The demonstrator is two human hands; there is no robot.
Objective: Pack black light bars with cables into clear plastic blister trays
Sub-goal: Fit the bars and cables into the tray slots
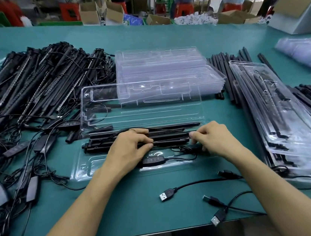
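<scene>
A heap of loose bars and cables point(29, 90) covers the left of the green table point(123, 210). The left hand point(129, 150), fingers curled, grips the black light bars point(168, 135) lying across the base of an open blister tray point(142, 109). An inline controller point(153, 160) sits in the tray just in front of them. The right hand point(215, 140) pinches the bars' right end. Filled trays point(288, 121) are stacked far right.

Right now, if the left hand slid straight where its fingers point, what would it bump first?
Probably the right hand. The left hand points rightward along the black light bars it grips, and the right hand holds the same bars' other end, straight ahead. Depth is unclear, though.
</scene>
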